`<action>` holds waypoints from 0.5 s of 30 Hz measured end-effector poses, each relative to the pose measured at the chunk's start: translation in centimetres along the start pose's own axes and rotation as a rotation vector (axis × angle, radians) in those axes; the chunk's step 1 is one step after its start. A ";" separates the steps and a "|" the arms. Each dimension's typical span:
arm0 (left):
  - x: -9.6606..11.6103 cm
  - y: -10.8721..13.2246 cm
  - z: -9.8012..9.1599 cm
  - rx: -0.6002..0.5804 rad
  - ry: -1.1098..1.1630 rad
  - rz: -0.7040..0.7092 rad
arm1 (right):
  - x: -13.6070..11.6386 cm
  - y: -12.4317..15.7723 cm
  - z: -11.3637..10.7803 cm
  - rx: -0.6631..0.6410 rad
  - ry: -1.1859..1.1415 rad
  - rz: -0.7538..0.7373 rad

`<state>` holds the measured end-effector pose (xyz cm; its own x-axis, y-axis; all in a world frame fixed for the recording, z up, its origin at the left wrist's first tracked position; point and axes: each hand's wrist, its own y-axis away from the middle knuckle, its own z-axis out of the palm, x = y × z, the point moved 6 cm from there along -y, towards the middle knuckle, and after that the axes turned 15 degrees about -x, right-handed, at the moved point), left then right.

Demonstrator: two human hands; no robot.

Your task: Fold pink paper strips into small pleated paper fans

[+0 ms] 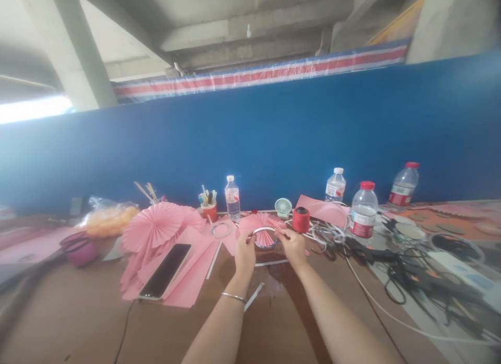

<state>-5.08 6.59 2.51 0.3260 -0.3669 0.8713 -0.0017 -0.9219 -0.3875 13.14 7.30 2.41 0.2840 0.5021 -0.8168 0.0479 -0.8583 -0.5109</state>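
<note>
In the middle of the head view, my left hand (246, 249) is closed on the left side of a thin white and bluish ring (266, 246), which looks like a roll of tape. At its right edge my right hand (293, 247) is closed too, fingertips pinched at the ring; a narrow pink piece shows by them. Behind the ring lies a pleated pink paper fan (260, 221), partly hidden by it. A white strip (271, 263) lies on the table just under my hands, and another white strip (254, 297) is beside my left forearm.
Left stand pink paper rosettes (151, 228), pink sheets (198, 254), a phone (166, 271) and a similar ring (220, 229). Behind are a water bottle (232, 198), a pen cup (209, 211), a small fan (283, 207) and a red round object (301, 220). Tangled cables (415, 270) spread right.
</note>
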 end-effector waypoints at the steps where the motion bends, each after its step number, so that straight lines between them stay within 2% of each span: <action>1: 0.1 0.0 0.0 -0.001 0.000 0.000 | 0.1 0.0 0.0 0.003 -0.010 0.022; 8: 0.5 0.1 0.1 -0.020 0.050 -0.016 | 0.4 0.4 -0.4 0.083 -0.064 0.113; 15: -2.1 -0.4 -1.1 0.094 0.195 -0.134 | 2.2 0.2 -1.3 0.212 -0.147 0.145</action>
<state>-6.82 7.56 1.20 0.1285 -0.2674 0.9550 0.1198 -0.9517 -0.2826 15.02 8.14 0.87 0.1305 0.3993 -0.9075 -0.1882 -0.8887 -0.4181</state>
